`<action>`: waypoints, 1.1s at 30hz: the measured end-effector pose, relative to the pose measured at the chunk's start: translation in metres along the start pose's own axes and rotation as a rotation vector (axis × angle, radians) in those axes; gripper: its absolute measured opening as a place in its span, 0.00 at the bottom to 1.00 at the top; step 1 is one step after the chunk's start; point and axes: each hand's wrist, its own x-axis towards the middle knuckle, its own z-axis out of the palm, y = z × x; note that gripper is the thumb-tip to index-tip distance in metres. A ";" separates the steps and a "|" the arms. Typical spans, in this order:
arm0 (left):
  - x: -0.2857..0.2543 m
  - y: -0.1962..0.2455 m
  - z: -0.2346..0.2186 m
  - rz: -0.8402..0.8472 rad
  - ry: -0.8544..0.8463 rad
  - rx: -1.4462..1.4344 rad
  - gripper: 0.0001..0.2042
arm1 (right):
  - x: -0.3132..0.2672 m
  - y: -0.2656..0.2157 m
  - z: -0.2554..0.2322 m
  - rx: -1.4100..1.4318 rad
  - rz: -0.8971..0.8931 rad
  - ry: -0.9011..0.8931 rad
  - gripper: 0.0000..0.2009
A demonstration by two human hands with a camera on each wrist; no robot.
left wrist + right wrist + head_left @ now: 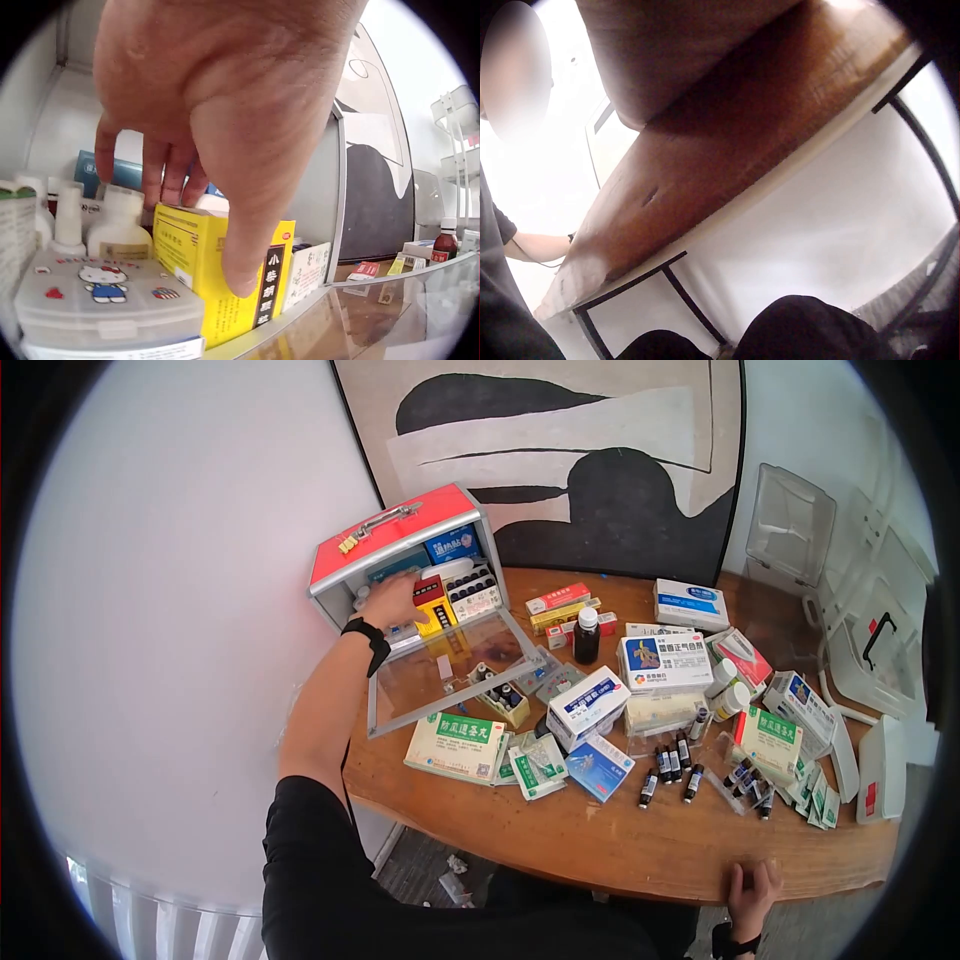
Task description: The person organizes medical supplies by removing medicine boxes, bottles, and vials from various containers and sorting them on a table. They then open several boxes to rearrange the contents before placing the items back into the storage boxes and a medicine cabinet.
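My left hand (pixel 392 602) reaches into the red and silver case (pixel 330 563). The left wrist view shows the thumb of that hand (pixel 225 97) on the front of a yellow box (pixel 212 300), with the fingers behind its top edge. Beside the yellow box stand a clear Hello Kitty case (pixel 112 300), a white bottle (pixel 118 229) and a white carton (pixel 307 274). My right hand (pixel 754 890) rests at the table's front edge, fingers loosely curled, holding nothing; its fingers are hidden in the right wrist view.
The clear lid (pixel 375 705) hangs open over the wooden table (pixel 560 840). Medicine boxes (pixel 455 745), a dark bottle (pixel 587 636), small vials (pixel 673 762) and sachets (pixel 540 768) lie to its right. White plastic containers (pixel 880 770) stand at the far right.
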 end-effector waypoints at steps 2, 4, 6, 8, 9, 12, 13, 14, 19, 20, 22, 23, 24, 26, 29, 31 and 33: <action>0.000 0.000 -0.003 0.017 -0.001 0.004 0.44 | 0.001 -0.003 0.000 0.004 0.008 0.004 0.13; 0.003 -0.001 -0.010 0.029 0.007 -0.075 0.41 | 0.006 -0.008 -0.001 -0.004 0.032 0.020 0.13; -0.004 -0.002 -0.020 -0.001 0.055 -0.158 0.40 | 0.013 -0.019 -0.006 0.066 0.021 0.027 0.13; -0.032 0.019 -0.038 0.050 0.247 -0.076 0.40 | 0.017 -0.026 -0.009 0.043 0.060 0.039 0.14; -0.050 0.037 -0.045 0.075 0.325 -0.047 0.39 | 0.015 -0.025 -0.010 0.036 0.057 0.001 0.12; -0.094 0.078 -0.069 0.162 0.406 -0.049 0.38 | 0.021 -0.029 -0.014 0.052 0.040 -0.022 0.11; -0.102 0.092 -0.077 0.210 0.410 -0.076 0.37 | 0.022 -0.028 -0.014 0.066 0.040 -0.031 0.11; -0.104 0.108 -0.088 0.216 0.404 -0.086 0.37 | 0.022 -0.027 -0.014 0.079 0.037 -0.040 0.11; -0.037 0.180 -0.103 0.513 0.513 -0.268 0.37 | 0.021 -0.023 -0.012 0.064 0.030 -0.054 0.14; -0.007 0.193 -0.094 0.566 0.530 -0.303 0.39 | 0.020 -0.024 -0.013 0.067 0.037 -0.066 0.13; 0.052 0.224 -0.080 0.604 0.353 -0.374 0.40 | 0.017 -0.024 -0.014 0.030 0.041 -0.059 0.13; 0.079 0.240 -0.068 0.601 0.246 -0.407 0.40 | 0.016 -0.024 -0.012 -0.002 0.040 -0.050 0.13; 0.101 0.256 -0.057 0.625 0.178 -0.416 0.40 | 0.015 -0.023 -0.012 -0.004 0.041 -0.045 0.13; 0.143 0.284 -0.022 0.658 0.178 -0.330 0.40 | 0.015 -0.022 -0.015 -0.026 -0.008 -0.061 0.13; 0.162 0.307 0.014 0.765 0.018 -0.289 0.41 | 0.002 -0.011 -0.008 0.021 -0.041 0.012 0.12; 0.163 0.306 0.044 0.761 0.090 -0.307 0.47 | 0.018 -0.012 0.000 0.074 -0.069 0.024 0.12; 0.119 0.296 0.005 0.661 0.060 -0.344 0.43 | 0.034 -0.026 -0.012 0.102 -0.085 -0.027 0.09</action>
